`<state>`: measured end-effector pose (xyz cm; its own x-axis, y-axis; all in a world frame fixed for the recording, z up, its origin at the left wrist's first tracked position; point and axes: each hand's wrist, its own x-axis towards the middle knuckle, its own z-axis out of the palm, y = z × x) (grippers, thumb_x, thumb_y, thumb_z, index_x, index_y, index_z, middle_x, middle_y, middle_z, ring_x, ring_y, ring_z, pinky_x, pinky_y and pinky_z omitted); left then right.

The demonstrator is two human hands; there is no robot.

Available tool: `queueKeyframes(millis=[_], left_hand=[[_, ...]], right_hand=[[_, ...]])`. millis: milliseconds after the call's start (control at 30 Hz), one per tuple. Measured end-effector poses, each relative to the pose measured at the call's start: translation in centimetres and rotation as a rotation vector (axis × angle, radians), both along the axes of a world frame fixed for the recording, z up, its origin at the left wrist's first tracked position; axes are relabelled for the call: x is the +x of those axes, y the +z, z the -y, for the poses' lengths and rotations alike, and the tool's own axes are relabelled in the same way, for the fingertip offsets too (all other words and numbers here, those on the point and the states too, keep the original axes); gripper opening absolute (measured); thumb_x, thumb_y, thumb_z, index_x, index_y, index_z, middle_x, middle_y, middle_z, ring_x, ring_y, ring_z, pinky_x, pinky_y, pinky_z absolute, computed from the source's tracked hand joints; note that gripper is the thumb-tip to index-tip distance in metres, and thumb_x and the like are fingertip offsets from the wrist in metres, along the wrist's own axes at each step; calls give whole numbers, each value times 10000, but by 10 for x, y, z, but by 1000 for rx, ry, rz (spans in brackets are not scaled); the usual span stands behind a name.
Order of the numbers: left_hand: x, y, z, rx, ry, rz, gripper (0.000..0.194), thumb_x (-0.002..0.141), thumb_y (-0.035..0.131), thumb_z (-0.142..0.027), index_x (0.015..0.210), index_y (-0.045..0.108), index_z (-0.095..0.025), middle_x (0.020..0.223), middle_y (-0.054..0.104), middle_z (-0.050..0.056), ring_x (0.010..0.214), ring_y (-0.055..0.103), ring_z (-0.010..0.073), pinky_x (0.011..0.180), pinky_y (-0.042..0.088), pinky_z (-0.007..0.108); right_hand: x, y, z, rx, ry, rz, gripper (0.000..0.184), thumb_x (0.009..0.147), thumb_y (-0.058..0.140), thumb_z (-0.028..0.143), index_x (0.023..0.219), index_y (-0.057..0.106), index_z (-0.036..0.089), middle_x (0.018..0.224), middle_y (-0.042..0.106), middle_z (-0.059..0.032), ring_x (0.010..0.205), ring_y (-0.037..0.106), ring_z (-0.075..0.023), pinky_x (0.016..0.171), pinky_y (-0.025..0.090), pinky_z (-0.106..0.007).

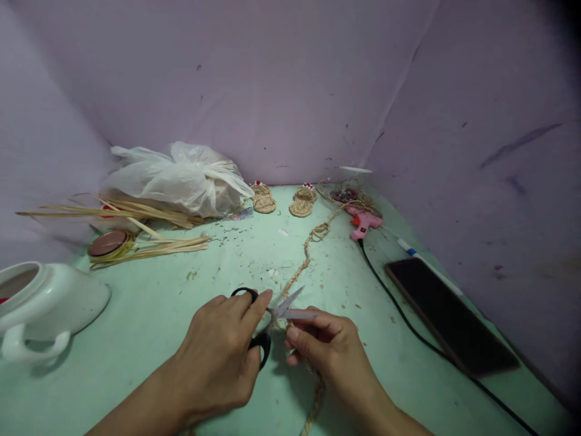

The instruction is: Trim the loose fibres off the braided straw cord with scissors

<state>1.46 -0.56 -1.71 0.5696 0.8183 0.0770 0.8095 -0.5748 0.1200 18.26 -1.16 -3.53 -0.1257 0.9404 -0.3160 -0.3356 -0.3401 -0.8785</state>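
Note:
My left hand [222,351] grips black-handled scissors [276,315], fingers through the loops, with the blades spread. My right hand [329,348] pinches a braided straw rope [302,269] just beside the blades. The rope sits between the open blades. From there it runs away across the pale green table [158,303] toward the far corner, and its other end trails down under my right wrist.
A white plastic bag [175,178] and loose straw strips [149,245] lie at the far left. A white ceramic vessel [43,306] stands at the left edge. Two small woven sandals [284,200], a pink glue gun [363,221] with a black cable, and a dark phone [449,315] lie right.

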Motion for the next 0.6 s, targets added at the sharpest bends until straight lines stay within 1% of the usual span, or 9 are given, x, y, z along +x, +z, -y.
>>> queueKeyframes(millis=[100,267,367,600], left_hand=[[0,-1,-1,43,-33,-2,594,675,449,-144,1259,343,-129,984,554,117,814,517,229,694,431,380],[-4,1,-3,37,-48,-37,609,654,453,-127,1255,358,-132,1028,533,127,844,499,230,733,423,393],[-4,1,-3,54,-58,-34,612,649,455,-131,1255,363,-130,1031,528,132,859,493,235,743,424,394],[-3,-3,-3,125,-62,-77,618,643,459,-118,1253,364,-113,1015,538,148,845,506,240,724,440,390]], right_hand=[[1,-1,0,-15,-23,-32,221,510,774,241,708,730,153,565,562,2,477,517,-97,428,492,-230],[4,2,-4,-14,-58,-4,212,470,779,198,671,729,149,598,572,-11,506,531,-117,416,503,-242],[4,4,-5,-8,-39,16,201,457,780,203,645,729,154,578,558,-7,505,526,-121,404,505,-247],[4,1,-2,15,1,44,198,503,760,240,685,737,166,591,551,-6,494,524,-114,398,498,-241]])
